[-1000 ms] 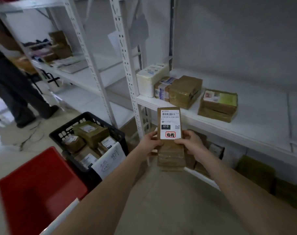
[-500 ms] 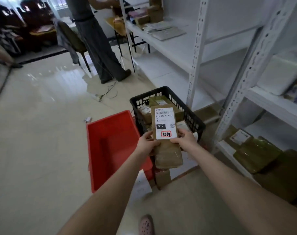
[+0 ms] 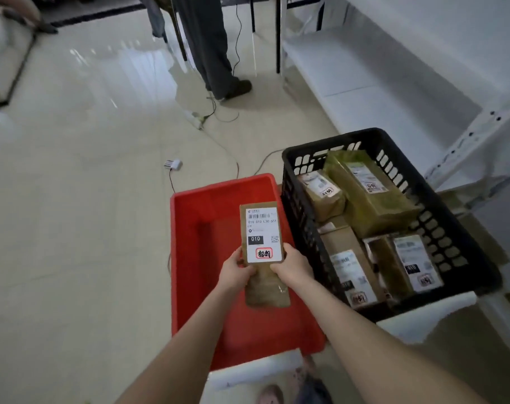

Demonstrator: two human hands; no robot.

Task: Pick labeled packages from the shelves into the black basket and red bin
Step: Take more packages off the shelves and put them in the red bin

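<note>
**One package, two hands, over the red bin**

The left hand (image 3: 236,272) and right hand (image 3: 294,266) each have their grip curled round the sides of a single labelled package (image 3: 262,234), held upright above the one red bin (image 3: 186,258). Touching the bin's right side, the one black basket (image 3: 335,138) contains at least four stacked parcels (image 3: 370,196).

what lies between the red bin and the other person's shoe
Head view: tile crossed by thin cables, a white plug block near the shoe, nothing else up to the red bin.
</note>
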